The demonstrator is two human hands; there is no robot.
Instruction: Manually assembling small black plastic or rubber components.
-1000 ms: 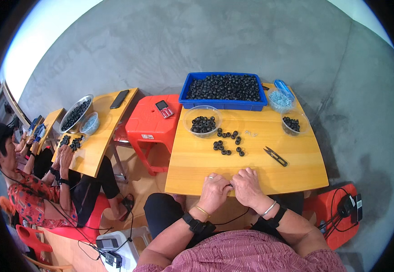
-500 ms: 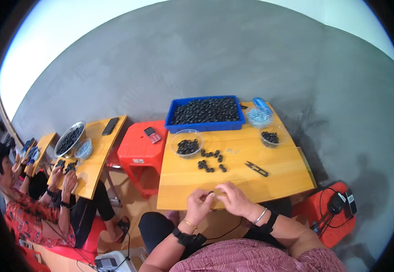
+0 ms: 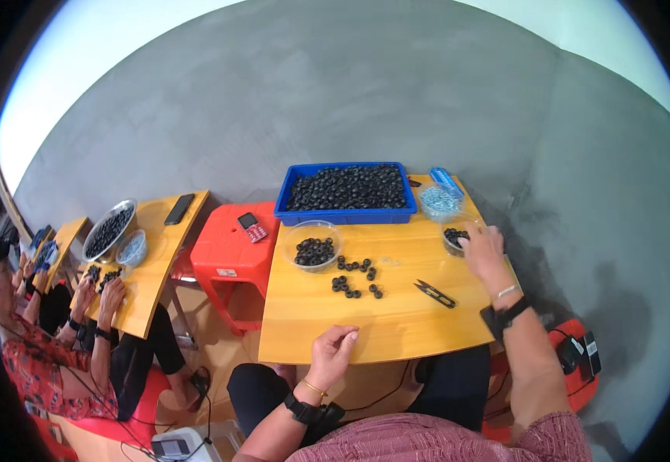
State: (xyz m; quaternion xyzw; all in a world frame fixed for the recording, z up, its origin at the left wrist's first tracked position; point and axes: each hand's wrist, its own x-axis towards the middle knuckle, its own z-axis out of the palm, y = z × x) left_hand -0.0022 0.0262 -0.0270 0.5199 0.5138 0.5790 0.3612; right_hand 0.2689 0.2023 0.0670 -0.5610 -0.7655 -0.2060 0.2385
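Over the near edge of the table, my left hand [image 3: 333, 356] is closed, thumb and forefinger pressed together; anything between them is hidden. My right hand [image 3: 484, 252] reaches to a clear plastic bowl [image 3: 453, 250] at the table's right side, its fingers curled down over the black ring-shaped pieces [image 3: 453, 234] inside. Whether those fingertips pinch a piece cannot be seen. Between the hands lie black thread snips [image 3: 435, 293]. Loose black rings [image 3: 340, 284] are scattered left of the snips, beside another clear bowl [image 3: 316, 267] holding more of them.
A blue tray [image 3: 346, 218] heaped with black rings stands at the back, beside a tub of light-blue pieces [image 3: 440, 202]. A red stool [image 3: 231, 254] with a phone [image 3: 252, 227] is on the left. A co-worker [image 3: 58, 366] sits at another table. Another red stool [image 3: 581, 389] holds cabled devices.
My hands were together over the table's near edge. The right has moved away, forward and right, to the right-hand bowl; the left stays near the edge, slightly lower.
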